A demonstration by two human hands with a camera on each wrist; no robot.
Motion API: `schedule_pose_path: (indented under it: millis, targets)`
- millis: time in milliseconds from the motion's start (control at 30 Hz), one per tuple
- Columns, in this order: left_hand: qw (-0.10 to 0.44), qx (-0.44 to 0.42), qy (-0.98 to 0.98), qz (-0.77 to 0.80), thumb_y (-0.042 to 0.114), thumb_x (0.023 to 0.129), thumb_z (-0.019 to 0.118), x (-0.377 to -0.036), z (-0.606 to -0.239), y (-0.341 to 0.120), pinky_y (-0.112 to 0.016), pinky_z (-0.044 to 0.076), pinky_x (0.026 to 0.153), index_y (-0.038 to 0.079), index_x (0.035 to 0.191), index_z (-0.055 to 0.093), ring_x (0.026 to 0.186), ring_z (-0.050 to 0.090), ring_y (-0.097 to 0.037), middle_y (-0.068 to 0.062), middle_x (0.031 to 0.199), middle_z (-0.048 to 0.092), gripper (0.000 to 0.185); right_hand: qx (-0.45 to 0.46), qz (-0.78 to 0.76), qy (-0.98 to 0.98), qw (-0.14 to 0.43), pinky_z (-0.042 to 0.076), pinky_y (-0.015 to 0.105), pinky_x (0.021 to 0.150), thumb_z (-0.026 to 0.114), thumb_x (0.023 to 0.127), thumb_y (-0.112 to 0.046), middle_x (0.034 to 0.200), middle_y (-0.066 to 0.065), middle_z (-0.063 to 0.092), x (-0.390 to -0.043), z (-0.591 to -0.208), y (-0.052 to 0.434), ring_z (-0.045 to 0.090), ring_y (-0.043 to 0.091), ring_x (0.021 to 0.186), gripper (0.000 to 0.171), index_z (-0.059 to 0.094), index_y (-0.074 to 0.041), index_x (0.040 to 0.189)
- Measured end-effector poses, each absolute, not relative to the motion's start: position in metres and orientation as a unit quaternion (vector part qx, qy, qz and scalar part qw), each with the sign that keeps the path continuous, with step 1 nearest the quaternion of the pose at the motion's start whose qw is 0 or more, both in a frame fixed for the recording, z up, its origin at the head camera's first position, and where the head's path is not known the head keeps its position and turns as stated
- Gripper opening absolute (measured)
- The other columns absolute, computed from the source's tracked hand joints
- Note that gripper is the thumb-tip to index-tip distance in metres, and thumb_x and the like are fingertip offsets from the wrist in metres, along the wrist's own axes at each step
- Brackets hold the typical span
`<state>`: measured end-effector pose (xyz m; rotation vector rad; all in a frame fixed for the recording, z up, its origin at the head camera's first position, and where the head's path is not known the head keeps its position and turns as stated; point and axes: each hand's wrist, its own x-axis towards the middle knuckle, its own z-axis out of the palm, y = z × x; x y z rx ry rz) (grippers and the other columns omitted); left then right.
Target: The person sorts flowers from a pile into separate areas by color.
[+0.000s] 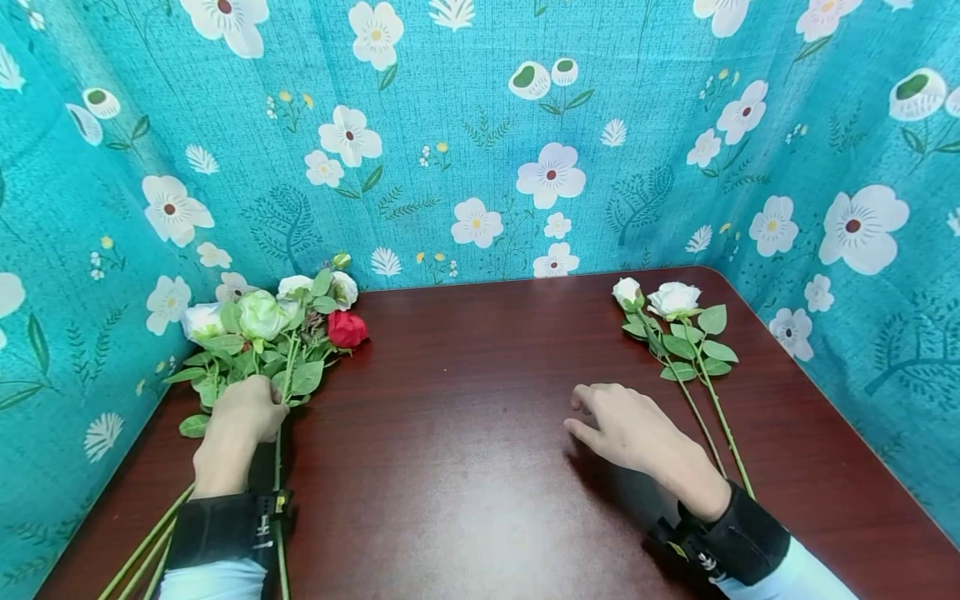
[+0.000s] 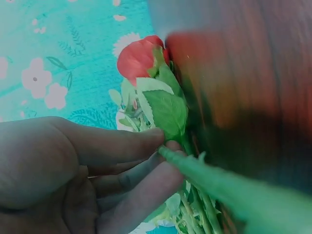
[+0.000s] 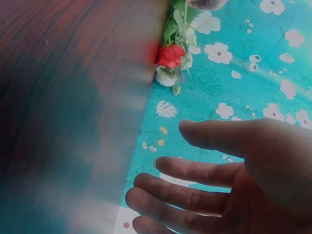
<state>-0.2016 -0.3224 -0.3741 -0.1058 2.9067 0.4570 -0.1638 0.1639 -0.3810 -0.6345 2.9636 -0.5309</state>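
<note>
A bunch of flowers [image 1: 277,333] lies at the table's left edge, with white and pale green roses and one red rose [image 1: 347,328]. My left hand [image 1: 262,400] rests on the bunch at leaf level and grips the stems [image 1: 279,467]. In the left wrist view its thumb and fingers [image 2: 165,146] close on a green stem [image 2: 214,180] just below the red rose [image 2: 139,58]. My right hand [image 1: 581,412] is open, palm down, over the middle right of the table and holds nothing. Two white roses [image 1: 675,300] lie just right of it.
The dark brown wooden table [image 1: 465,467] is walled in on three sides by a teal floral cloth [image 1: 480,125]. The right wrist view shows the open right hand [image 3: 168,146], with the red rose [image 3: 169,56] far off by the cloth.
</note>
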Motion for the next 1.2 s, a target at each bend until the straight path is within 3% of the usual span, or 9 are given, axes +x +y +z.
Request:
schedule_pose_path:
  millis: [433, 767, 867, 1067, 1200]
  targets:
    - [0.052, -0.02, 0.985, 0.165, 0.009, 0.095, 0.057, -0.197, -0.363, -0.31, -0.032, 0.032, 0.051, 0.018, 0.06, 0.04, 0.051, 0.039, -0.017, 0.003, 0.054, 0.036, 0.04, -0.202, -0.176, 0.963, 0.032, 0.054, 0.035, 0.066, 0.075, 0.095, -0.024, 0.09, 0.0, 0.067, -0.163, -0.382, 0.163, 0.064, 0.015, 0.081, 0.022, 0.07, -0.007, 0.107]
    - [0.025, -0.02, 0.986, 0.166, 0.012, 0.099, 0.063, -0.195, -0.354, -0.295, -0.04, 0.039, 0.058, 0.009, 0.078, 0.052, 0.066, 0.05, -0.027, -0.007, 0.071, 0.05, 0.024, -0.201, -0.175, 0.963, 0.031, 0.054, 0.035, 0.066, 0.076, 0.095, -0.024, 0.09, -0.001, 0.067, -0.163, -0.381, 0.161, 0.064, 0.015, 0.081, 0.022, 0.071, -0.008, 0.107]
    - [0.022, -0.015, 0.985, 0.169, 0.011, 0.099, 0.063, -0.196, -0.354, -0.293, -0.044, 0.042, 0.063, 0.005, 0.083, 0.055, 0.069, 0.052, -0.029, -0.009, 0.075, 0.054, 0.019, -0.201, -0.174, 0.963, 0.031, 0.054, 0.035, 0.066, 0.076, 0.095, -0.025, 0.091, -0.001, 0.067, -0.163, -0.381, 0.161, 0.064, 0.015, 0.081, 0.022, 0.07, -0.008, 0.107]
    - [0.035, -0.011, 0.981, 0.193, 0.01, 0.101, 0.061, -0.197, -0.354, -0.29, -0.042, 0.046, 0.062, 0.001, 0.087, 0.057, 0.066, 0.057, -0.024, -0.007, 0.072, 0.059, 0.017, -0.202, -0.17, 0.964, 0.031, 0.053, 0.035, 0.066, 0.075, 0.095, -0.025, 0.09, -0.001, 0.067, -0.162, -0.38, 0.161, 0.063, 0.015, 0.081, 0.021, 0.07, -0.008, 0.107]
    - [0.05, -0.02, 0.975, 0.218, 0.009, 0.101, 0.061, -0.196, -0.351, -0.286, -0.043, 0.052, 0.063, -0.005, 0.097, 0.059, 0.066, 0.064, -0.022, -0.014, 0.083, 0.067, 0.014, -0.202, -0.17, 0.964, 0.032, 0.054, 0.036, 0.066, 0.075, 0.095, -0.025, 0.09, -0.001, 0.067, -0.162, -0.379, 0.161, 0.064, 0.015, 0.082, 0.021, 0.07, -0.009, 0.106]
